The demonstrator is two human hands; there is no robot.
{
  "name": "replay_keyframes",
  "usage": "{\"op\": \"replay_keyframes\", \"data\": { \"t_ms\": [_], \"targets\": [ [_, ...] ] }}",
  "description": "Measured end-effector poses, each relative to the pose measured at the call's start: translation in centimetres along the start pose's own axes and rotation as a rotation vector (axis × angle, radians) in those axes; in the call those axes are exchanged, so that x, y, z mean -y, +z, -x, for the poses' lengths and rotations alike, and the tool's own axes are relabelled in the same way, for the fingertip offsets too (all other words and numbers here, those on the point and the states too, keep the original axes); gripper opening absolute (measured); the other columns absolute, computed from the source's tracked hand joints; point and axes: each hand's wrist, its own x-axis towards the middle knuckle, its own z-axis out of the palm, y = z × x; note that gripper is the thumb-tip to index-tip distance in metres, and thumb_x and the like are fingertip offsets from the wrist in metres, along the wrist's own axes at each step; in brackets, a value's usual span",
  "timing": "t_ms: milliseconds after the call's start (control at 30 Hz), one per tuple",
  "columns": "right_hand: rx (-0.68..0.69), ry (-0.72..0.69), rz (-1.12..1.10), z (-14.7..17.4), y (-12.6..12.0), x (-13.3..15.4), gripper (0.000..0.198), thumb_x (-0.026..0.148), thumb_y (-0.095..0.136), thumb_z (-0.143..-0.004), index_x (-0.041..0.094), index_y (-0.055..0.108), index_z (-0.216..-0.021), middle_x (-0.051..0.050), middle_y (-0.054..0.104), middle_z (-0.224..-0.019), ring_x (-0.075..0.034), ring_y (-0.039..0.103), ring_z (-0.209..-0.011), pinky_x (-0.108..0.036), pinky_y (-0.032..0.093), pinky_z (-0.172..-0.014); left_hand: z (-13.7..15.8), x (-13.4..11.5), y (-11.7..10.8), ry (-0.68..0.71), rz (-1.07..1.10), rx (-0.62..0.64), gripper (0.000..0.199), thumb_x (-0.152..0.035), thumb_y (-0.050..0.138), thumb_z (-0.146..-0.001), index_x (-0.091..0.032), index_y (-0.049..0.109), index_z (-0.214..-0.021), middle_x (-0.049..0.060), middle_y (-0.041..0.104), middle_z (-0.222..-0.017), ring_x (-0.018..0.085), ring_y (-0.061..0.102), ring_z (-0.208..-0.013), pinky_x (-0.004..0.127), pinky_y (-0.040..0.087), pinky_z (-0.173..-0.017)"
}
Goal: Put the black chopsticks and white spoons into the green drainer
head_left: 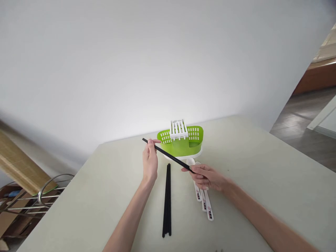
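A pair of black chopsticks [172, 156] slants above the table between my two hands. My left hand [151, 159] pinches it near the upper left end, and my right hand [204, 176] grips the lower right end. Below, more black chopsticks [167, 201] lie side by side on the table, pointing away from me. White spoons [208, 206] with printed handles lie under my right hand, which hides part of them. Behind the hands stands a green utensil basket [181, 148] with slotted sides and a white slotted holder [179, 128] on top.
The pale table [118, 210] meets a white wall [157, 63] at its back edge. To the left, below table height, are a metal rack [42, 196] and a long tan board [23, 164]. Dark floor [299, 108] shows at the right.
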Motion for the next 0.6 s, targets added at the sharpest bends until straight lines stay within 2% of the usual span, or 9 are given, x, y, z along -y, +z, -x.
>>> {"op": "replay_keyframes", "data": {
  "t_ms": [133, 233, 333, 433, 533, 600],
  "targets": [
    [-0.019, -0.014, 0.0, 0.0, -0.4, -0.1, 0.039, 0.045, 0.067, -0.101, 0.017, 0.076, -0.126, 0.008, 0.029, -0.069, -0.008, 0.018, -0.052, -0.018, 0.042, -0.046, -0.2, -0.7, -1.3, -0.056, -0.092, 0.103, 0.039, -0.053, 0.071, -0.092, -0.018, 0.063, -0.077, -0.008, 0.026, -0.058, 0.01, 0.026, -0.048, 0.021, 0.022, -0.044],
    [0.0, -0.028, -0.003, -0.1, -0.6, -0.2, 0.04, 0.047, 0.067, -0.1, 0.017, 0.076, -0.125, 0.007, 0.033, -0.07, -0.008, 0.019, -0.052, -0.019, 0.043, -0.047, -0.2, -0.9, -2.0, -0.037, -0.118, 0.161, 0.042, -0.056, 0.07, -0.092, -0.017, 0.064, -0.077, -0.007, 0.029, -0.057, 0.009, 0.026, -0.048, 0.021, 0.022, -0.044],
    [0.039, -0.068, -0.002, -0.2, -0.6, -0.2, 0.039, 0.047, 0.067, -0.101, 0.018, 0.076, -0.124, 0.006, 0.042, -0.073, -0.007, 0.023, -0.051, -0.022, 0.047, -0.052, -0.4, -1.0, -2.7, 0.03, -0.132, 0.141, 0.045, -0.058, 0.066, -0.094, -0.016, 0.066, -0.077, -0.006, 0.032, -0.056, 0.009, 0.028, -0.048, 0.02, 0.023, -0.044],
    [0.086, -0.158, -0.027, -0.1, -0.6, -0.1, 0.043, 0.048, 0.065, -0.101, 0.022, 0.071, -0.136, 0.003, 0.051, -0.081, -0.007, 0.029, -0.053, -0.025, 0.05, -0.06, -1.9, -2.0, -4.0, 0.175, -0.118, -0.004, 0.047, -0.06, 0.061, -0.098, -0.017, 0.065, -0.078, -0.006, 0.032, -0.056, 0.008, 0.028, -0.047, 0.02, 0.024, -0.043],
    [0.14, -0.255, -0.062, -0.1, -0.7, 0.0, 0.05, 0.05, 0.062, -0.102, 0.026, 0.064, -0.146, 0.002, 0.055, -0.086, -0.008, 0.034, -0.056, -0.028, 0.05, -0.065, -4.5, -3.8, -5.9, 0.379, -0.094, -0.265, 0.046, -0.059, 0.054, -0.102, -0.019, 0.061, -0.081, -0.007, 0.03, -0.056, 0.008, 0.027, -0.047, 0.019, 0.024, -0.044],
    [0.17, -0.278, -0.076, -0.1, -0.8, 0.1, 0.05, 0.05, 0.062, -0.101, 0.026, 0.064, -0.145, 0.001, 0.057, -0.088, -0.009, 0.035, -0.057, -0.029, 0.05, -0.066, -6.2, -4.9, -7.0, 0.424, -0.121, -0.332, 0.047, -0.058, 0.051, -0.103, -0.019, 0.059, -0.079, -0.007, 0.032, -0.057, 0.008, 0.028, -0.048, 0.019, 0.025, -0.044]
  ]
}}
